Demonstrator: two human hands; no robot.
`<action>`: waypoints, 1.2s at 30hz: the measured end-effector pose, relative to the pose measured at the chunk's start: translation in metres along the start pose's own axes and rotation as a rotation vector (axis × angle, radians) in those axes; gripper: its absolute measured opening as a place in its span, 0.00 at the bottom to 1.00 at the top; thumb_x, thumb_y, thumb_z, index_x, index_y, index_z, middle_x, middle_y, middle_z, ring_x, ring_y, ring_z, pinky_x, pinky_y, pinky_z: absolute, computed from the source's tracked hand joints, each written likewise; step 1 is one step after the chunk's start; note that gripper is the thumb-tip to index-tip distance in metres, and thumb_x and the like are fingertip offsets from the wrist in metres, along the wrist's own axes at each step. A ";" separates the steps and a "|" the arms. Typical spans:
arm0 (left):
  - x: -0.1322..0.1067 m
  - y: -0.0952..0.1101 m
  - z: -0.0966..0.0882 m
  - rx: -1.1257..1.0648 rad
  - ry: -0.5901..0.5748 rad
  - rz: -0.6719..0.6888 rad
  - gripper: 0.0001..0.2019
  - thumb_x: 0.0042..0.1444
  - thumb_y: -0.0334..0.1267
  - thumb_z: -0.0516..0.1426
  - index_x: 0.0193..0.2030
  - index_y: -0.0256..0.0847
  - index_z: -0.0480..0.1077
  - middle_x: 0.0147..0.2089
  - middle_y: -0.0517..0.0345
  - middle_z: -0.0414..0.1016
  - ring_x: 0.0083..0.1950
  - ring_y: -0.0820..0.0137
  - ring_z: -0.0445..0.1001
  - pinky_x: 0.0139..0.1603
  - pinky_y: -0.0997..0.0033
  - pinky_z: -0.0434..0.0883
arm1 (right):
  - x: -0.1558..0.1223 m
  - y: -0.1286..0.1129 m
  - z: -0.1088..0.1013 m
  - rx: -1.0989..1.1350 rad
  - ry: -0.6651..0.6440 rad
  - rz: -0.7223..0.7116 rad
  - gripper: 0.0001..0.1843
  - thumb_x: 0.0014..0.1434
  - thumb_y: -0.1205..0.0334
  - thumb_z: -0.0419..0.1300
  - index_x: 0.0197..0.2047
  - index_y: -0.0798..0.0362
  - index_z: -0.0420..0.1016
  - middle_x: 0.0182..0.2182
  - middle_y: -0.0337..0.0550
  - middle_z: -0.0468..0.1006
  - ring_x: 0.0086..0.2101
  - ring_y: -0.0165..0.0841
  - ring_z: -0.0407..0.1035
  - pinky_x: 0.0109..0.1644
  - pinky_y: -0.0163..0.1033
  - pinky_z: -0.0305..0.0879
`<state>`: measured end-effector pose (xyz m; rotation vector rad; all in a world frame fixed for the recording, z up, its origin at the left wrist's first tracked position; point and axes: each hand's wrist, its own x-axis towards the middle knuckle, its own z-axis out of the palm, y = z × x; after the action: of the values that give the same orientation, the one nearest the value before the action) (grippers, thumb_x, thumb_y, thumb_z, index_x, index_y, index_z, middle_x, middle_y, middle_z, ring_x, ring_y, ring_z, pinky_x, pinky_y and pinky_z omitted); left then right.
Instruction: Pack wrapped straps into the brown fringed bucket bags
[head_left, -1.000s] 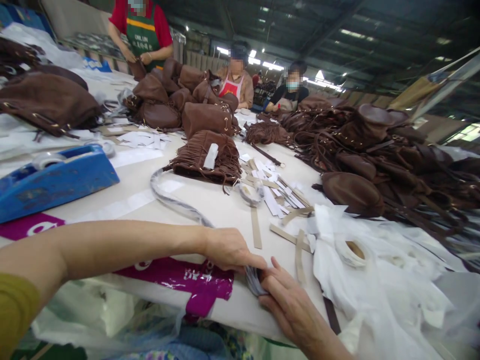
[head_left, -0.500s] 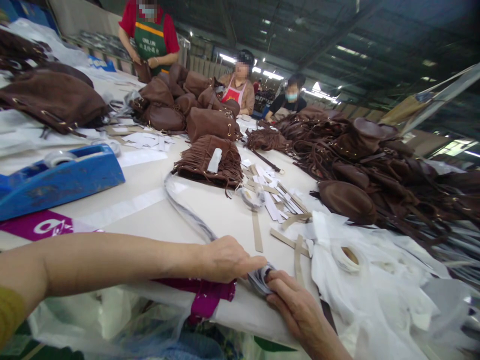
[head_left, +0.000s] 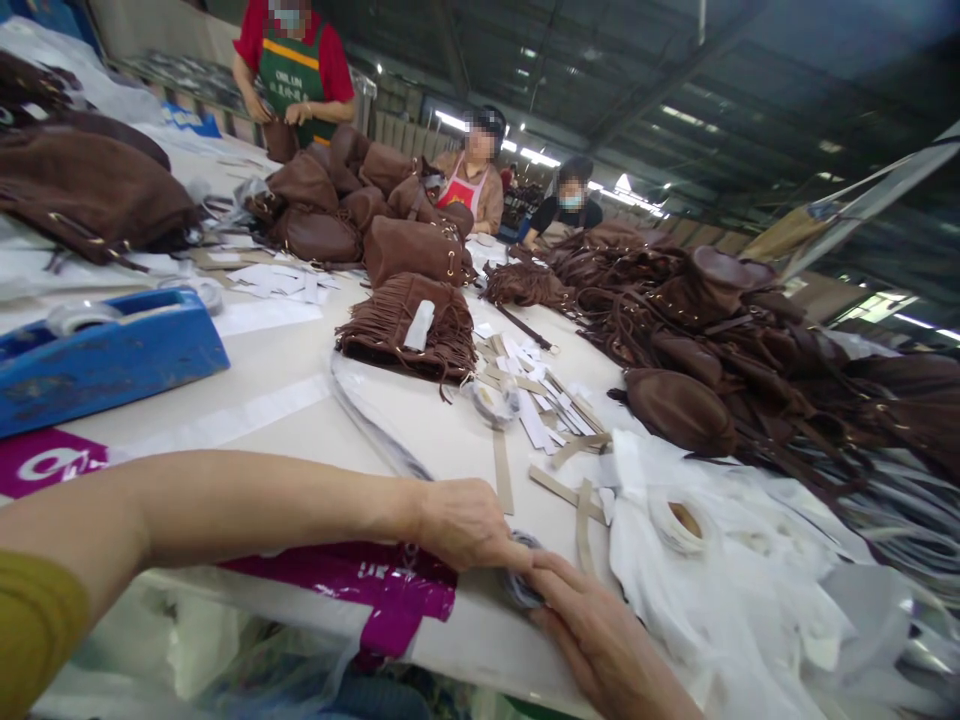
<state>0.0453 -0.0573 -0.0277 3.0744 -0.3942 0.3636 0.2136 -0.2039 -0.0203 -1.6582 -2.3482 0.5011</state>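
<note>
My left hand [head_left: 459,521] is closed, pinching the coiled end of a plastic-wrapped grey strap [head_left: 375,420] near the table's front edge. My right hand [head_left: 592,635] meets it from the right, fingers pressed on the same coil [head_left: 519,588]. The strap runs back across the cream table [head_left: 420,400] to a brown fringed bag [head_left: 409,325]. A purple printed sheet [head_left: 352,580] lies under my left wrist.
A blue tape dispenser [head_left: 105,355] sits at the left. Cardboard strips and white labels [head_left: 536,405] lie mid-table beside a tape roll [head_left: 675,520] on white plastic wrapping. Brown bags pile up at right [head_left: 720,330] and at the back [head_left: 352,205]. Three people work at the far side.
Both hands stayed at the coil, my right fingers closing further over it. The view shifted slightly.
</note>
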 end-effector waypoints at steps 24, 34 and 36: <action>-0.011 -0.014 -0.015 -0.032 -0.076 0.063 0.07 0.59 0.30 0.57 0.41 0.47 0.66 0.34 0.60 0.71 0.33 0.70 0.71 0.21 0.71 0.54 | -0.001 0.004 -0.004 0.047 0.066 -0.159 0.10 0.60 0.74 0.51 0.37 0.50 0.67 0.38 0.44 0.77 0.38 0.36 0.72 0.43 0.38 0.69; -0.016 0.046 -0.001 -0.082 0.024 -0.376 0.01 0.61 0.33 0.53 0.39 0.38 0.64 0.34 0.56 0.74 0.32 0.65 0.73 0.28 0.67 0.67 | 0.015 -0.019 0.024 0.028 0.199 0.070 0.11 0.58 0.74 0.48 0.36 0.51 0.66 0.36 0.46 0.75 0.34 0.37 0.73 0.38 0.40 0.71; -0.026 0.039 -0.005 -0.110 0.035 -0.352 0.06 0.59 0.36 0.57 0.41 0.40 0.64 0.34 0.58 0.74 0.33 0.66 0.72 0.29 0.68 0.67 | 0.016 -0.016 0.024 0.047 0.167 -0.040 0.09 0.60 0.73 0.50 0.37 0.51 0.67 0.38 0.46 0.76 0.37 0.37 0.73 0.40 0.40 0.70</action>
<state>0.0097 -0.0881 -0.0293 2.9431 0.1246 0.3658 0.1857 -0.1975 -0.0361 -1.5652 -2.2275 0.3911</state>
